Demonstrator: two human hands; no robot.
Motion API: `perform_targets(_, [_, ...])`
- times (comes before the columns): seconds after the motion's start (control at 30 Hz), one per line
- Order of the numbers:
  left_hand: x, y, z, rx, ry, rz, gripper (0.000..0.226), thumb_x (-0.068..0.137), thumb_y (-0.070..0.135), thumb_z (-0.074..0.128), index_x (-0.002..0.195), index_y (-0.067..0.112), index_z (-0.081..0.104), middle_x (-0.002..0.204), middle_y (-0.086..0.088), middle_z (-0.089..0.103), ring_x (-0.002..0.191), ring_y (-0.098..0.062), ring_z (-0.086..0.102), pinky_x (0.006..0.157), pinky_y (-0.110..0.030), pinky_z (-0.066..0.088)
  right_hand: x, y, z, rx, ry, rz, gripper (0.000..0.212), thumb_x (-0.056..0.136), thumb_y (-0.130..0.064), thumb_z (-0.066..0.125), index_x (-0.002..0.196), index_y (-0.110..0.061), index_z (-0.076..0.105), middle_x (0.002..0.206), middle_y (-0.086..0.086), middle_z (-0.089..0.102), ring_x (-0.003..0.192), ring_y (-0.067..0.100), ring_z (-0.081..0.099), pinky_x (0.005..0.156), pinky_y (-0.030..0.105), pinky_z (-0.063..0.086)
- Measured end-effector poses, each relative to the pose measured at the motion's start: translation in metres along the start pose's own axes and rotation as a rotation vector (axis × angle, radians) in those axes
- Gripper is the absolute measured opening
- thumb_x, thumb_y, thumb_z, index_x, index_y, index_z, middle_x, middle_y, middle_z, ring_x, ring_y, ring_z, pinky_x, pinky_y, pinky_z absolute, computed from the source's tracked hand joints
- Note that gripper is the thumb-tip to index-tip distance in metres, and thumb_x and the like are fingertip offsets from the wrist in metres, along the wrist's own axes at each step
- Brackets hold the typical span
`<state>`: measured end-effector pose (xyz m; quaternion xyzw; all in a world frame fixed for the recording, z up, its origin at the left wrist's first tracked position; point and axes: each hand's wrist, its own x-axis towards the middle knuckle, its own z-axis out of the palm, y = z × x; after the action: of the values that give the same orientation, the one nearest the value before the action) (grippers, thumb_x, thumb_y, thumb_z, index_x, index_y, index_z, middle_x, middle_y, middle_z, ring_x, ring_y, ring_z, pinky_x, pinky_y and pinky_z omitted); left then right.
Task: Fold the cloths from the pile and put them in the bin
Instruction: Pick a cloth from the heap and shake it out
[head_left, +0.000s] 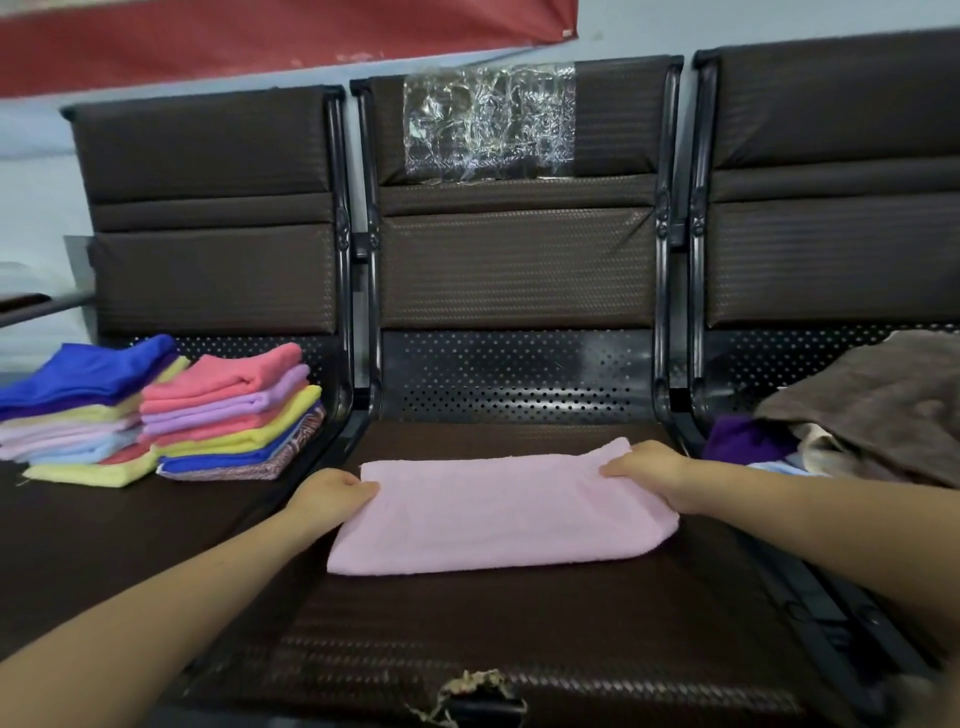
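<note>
Head view: pink cloth (498, 512) lies half-folded on middle seat (519, 634). Left hand (330, 493) and right hand (647, 470) each pinch a far corner, fingers curled. Risk: uneven pull skews the fold; loose grip drops a corner. No bin visible; stacks (156, 415) left of cloth.

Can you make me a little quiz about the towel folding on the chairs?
1. True or false: both hands are holding the folded pale pink cloth.
2. Which seat holds the two stacks of folded colourful cloths? A) the left seat B) the middle seat C) the right seat
3. Fill in: the loose brown cloth lies on the ____ seat.

Key:
1. True: the left hand and the right hand each grip one end.
2. A
3. right
</note>
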<state>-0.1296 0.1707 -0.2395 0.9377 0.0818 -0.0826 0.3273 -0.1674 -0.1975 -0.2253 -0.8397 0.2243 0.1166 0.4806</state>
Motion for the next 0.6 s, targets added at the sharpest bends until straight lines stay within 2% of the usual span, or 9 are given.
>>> perform_targets(0.13, [0.005, 0.001, -0.004, -0.294, -0.026, -0.162, 0.014, 0.091, 0.017, 0.059, 0.086, 0.007, 0.067, 0.081, -0.011, 0.060, 0.076, -0.025, 0.054, 0.072, -0.033, 0.043, -0.014, -0.026, 0.005, 0.173, 0.079, -0.012, 0.019, 0.090, -0.017, 0.059, 0.102, -0.003, 0.058, 0.098, 0.016, 0.062, 0.089, 0.031, 0.061, 0.077, 0.036, 0.050])
perform_targets(0.17, [0.005, 0.001, -0.006, -0.353, -0.037, -0.217, 0.013, 0.090, 0.016, 0.059, 0.091, 0.005, 0.066, 0.082, -0.012, 0.060, 0.075, -0.025, 0.054, 0.071, -0.033, 0.044, -0.019, -0.035, 0.008, 0.204, 0.087, -0.017, 0.013, 0.091, -0.016, 0.055, 0.095, -0.004, 0.058, 0.092, 0.014, 0.061, 0.086, 0.030, 0.060, 0.073, 0.034, 0.048])
perform_targets(0.23, [0.003, 0.002, -0.011, -0.460, -0.069, -0.306, 0.012, 0.091, 0.015, 0.057, 0.093, 0.005, 0.064, 0.079, -0.009, 0.061, 0.068, -0.021, 0.052, 0.062, -0.028, 0.042, -0.025, -0.056, 0.021, 0.218, 0.057, -0.056, 0.016, 0.096, -0.015, 0.045, 0.082, -0.009, 0.051, 0.084, 0.008, 0.053, 0.086, 0.026, 0.051, 0.072, 0.029, 0.041])
perform_targets(0.27, [0.002, 0.002, -0.013, -0.499, -0.071, -0.322, 0.012, 0.092, 0.015, 0.057, 0.094, 0.005, 0.063, 0.080, -0.008, 0.061, 0.065, -0.019, 0.051, 0.059, -0.026, 0.042, -0.029, -0.068, 0.031, 0.213, 0.046, -0.081, 0.016, 0.097, -0.017, 0.043, 0.086, -0.009, 0.052, 0.090, 0.009, 0.053, 0.092, 0.024, 0.048, 0.076, 0.027, 0.039])
perform_targets(0.33, [-0.003, 0.001, -0.015, -0.546, -0.041, -0.320, 0.013, 0.093, 0.015, 0.057, 0.099, 0.005, 0.062, 0.082, -0.007, 0.061, 0.066, -0.017, 0.051, 0.057, -0.025, 0.043, -0.029, -0.088, 0.057, 0.266, 0.048, -0.134, 0.024, 0.096, -0.021, 0.046, 0.108, -0.003, 0.054, 0.114, 0.014, 0.057, 0.104, 0.025, 0.052, 0.089, 0.028, 0.042])
perform_targets(0.4, [-0.010, 0.001, -0.015, -0.565, -0.014, -0.313, 0.014, 0.093, 0.015, 0.058, 0.101, 0.004, 0.061, 0.082, -0.007, 0.060, 0.066, -0.017, 0.052, 0.058, -0.026, 0.044, -0.032, -0.100, 0.082, 0.353, -0.083, -0.155, 0.027, 0.094, -0.024, 0.052, 0.110, -0.003, 0.054, 0.118, 0.018, 0.061, 0.104, 0.031, 0.060, 0.093, 0.038, 0.050])
perform_targets(0.5, [-0.013, 0.004, -0.018, -0.547, -0.035, -0.303, 0.015, 0.094, 0.013, 0.056, 0.100, 0.000, 0.063, 0.085, -0.011, 0.062, 0.070, -0.020, 0.055, 0.063, -0.026, 0.047, -0.043, -0.114, 0.109, 0.297, -0.498, -0.156, 0.031, 0.098, -0.030, 0.049, 0.118, -0.005, 0.048, 0.097, 0.013, 0.064, 0.079, 0.023, 0.065, 0.068, 0.031, 0.055])
perform_targets(0.53, [-0.015, 0.006, -0.018, -0.541, -0.045, -0.288, 0.016, 0.094, 0.012, 0.055, 0.098, 0.000, 0.064, 0.087, -0.012, 0.063, 0.072, -0.021, 0.057, 0.064, -0.026, 0.047, -0.045, -0.116, 0.111, 0.246, -0.552, -0.171, 0.036, 0.100, -0.031, 0.046, 0.123, -0.004, 0.047, 0.097, 0.013, 0.064, 0.078, 0.022, 0.066, 0.066, 0.029, 0.054])
perform_targets(0.6, [-0.015, 0.003, -0.018, -0.542, 0.002, -0.223, 0.017, 0.094, 0.010, 0.052, 0.095, 0.001, 0.066, 0.087, -0.012, 0.066, 0.074, -0.021, 0.059, 0.066, -0.027, 0.048, -0.039, -0.116, 0.111, 0.184, -0.515, -0.222, 0.037, 0.101, -0.030, 0.044, 0.126, -0.002, 0.049, 0.095, 0.012, 0.065, 0.077, 0.021, 0.066, 0.065, 0.027, 0.052])
